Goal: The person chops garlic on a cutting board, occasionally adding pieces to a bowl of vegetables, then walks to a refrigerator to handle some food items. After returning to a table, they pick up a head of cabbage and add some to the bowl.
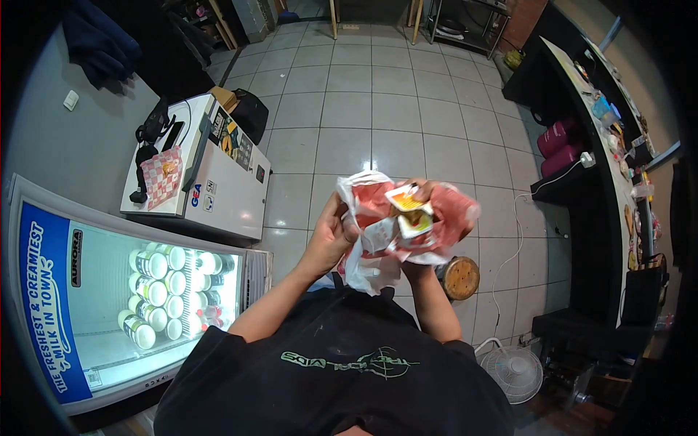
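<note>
My left hand (331,236) is closed on the side of a crumpled white plastic bag (371,269), its thumb along the edge. Pinkish-red wrapping (454,211) shows in and beside the bag's mouth. Small white-and-yellow packets (407,200) sit at the top of this bundle; their print is too blurred to read. My right hand (420,189) reaches up behind the bundle and grips it, with fingers showing by the packets. Much of that hand is hidden by the wrapping. Both hands hold the bundle in front of my chest, above the tiled floor.
At left stand a lit display fridge (43,291) with several bottles and a white chest freezer (225,182) bearing a checkered paper (161,178). A wooden stool (461,277) and a white fan (512,374) are at right, before a long cluttered black counter (589,232). A cable (518,225) crosses the floor.
</note>
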Motion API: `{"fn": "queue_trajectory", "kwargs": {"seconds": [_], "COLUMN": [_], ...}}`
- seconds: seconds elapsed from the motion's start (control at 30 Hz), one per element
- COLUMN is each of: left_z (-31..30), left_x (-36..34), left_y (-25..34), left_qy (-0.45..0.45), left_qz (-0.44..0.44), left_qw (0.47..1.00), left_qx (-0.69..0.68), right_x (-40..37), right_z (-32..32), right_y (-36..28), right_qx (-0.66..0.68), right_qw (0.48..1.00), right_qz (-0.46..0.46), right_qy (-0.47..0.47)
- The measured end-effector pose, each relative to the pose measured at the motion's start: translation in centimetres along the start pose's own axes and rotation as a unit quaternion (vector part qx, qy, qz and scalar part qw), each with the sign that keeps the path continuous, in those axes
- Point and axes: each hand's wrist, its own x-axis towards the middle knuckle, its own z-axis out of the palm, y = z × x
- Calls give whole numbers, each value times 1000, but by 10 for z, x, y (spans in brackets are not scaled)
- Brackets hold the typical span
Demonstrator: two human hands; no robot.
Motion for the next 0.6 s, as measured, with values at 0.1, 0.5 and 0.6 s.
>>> {"fn": "queue_trajectory", "kwargs": {"seconds": [0.1, 0.5, 0.6], "left_z": [6, 19, 24], "left_x": [-3, -2, 5], "left_y": [-14, 27, 42], "left_qy": [64, 115, 123], "left_qz": [30, 26, 41], "left_qw": [997, 985, 990], "left_qx": [20, 125, 52], "right_x": [13, 10, 5], "right_z": [9, -6, -5], "right_y": [-21, -8, -7], "right_qx": [154, -120, -141], "right_qw": [978, 971, 961], "right_qz": [143, -92, -23], "right_qy": [-9, -186, -236]}}
